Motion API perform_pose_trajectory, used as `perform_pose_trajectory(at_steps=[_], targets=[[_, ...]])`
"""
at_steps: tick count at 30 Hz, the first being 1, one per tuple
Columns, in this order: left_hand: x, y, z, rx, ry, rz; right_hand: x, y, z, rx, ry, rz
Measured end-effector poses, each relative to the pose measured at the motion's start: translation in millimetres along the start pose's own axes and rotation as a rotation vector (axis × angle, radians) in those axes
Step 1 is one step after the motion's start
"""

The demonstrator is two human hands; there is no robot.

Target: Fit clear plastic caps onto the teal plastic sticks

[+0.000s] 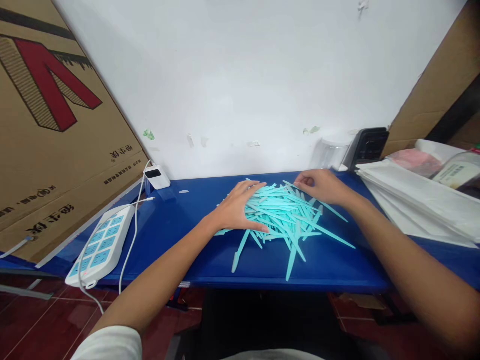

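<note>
A loose heap of slim turquoise plastic sticks [279, 207], tapered like eyebrow razors, lies on the blue tabletop [168, 240]. My left hand [240, 207] rests against the heap's left side, thumb spread from the fingers, cupping it without a grip. At the far right edge of the heap, my right hand [317, 185] has its fingertips pinched together on one long turquoise stick [335, 212], which slants down to the right beneath the hand. Several sticks poke out toward the front edge of the table.
To the left are a white power strip [103, 245], a small white device [157, 177] with a cable and a large cardboard box [67, 150]. A clear container [332, 152], a black holder [369, 145] and white sheets [420, 200] stand right. A white wall [240, 90] closes the back.
</note>
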State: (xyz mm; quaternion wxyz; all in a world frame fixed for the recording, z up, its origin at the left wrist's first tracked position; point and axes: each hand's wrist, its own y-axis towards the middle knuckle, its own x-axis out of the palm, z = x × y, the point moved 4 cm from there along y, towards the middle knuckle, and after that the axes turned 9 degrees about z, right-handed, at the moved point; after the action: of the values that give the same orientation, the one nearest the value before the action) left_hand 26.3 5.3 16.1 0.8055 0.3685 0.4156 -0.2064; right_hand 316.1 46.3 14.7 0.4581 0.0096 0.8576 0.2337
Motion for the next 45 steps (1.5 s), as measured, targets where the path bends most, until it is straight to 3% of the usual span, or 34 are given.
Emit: perform_pose_trajectory(at_steps=[3,9,12,17,22,27,30,33,41,45], targets=[[4,-1,16,0.07,-0.03,-0.014,-4,-3,-11,0.003,0.047,-0.045],[12,-2,27,0.202,-0.071,0.101,-4,-16,-35,0.031,0.259,-0.413],[16,-2,27,0.259,-0.043,0.117,-4,-20,-39,0.023,0.256,-0.493],[16,-2,26,0.26,0.009,0.144,-3,-16,-30,0.017,0.193,-0.441],[-9,1,9,0.095,0.271,0.312,-17,-5,-9,0.025,-0.096,-0.093],[-42,1,-18,-0.084,0.399,0.181,-22,-4,-4,0.028,-0.126,0.029],[-48,0,-22,-0.111,0.399,0.134,-20,-3,-4,0.015,-0.121,0.027],[-41,0,-17,-0.103,0.354,0.099,-21,-3,2,0.031,-0.152,-0.011],[-18,2,-7,-0.05,0.255,0.04,-6,-13,9,0.091,-0.091,-0.424],[-18,2,-9,-0.064,0.254,0.061,-1,-15,9,0.101,-0.126,-0.477]])
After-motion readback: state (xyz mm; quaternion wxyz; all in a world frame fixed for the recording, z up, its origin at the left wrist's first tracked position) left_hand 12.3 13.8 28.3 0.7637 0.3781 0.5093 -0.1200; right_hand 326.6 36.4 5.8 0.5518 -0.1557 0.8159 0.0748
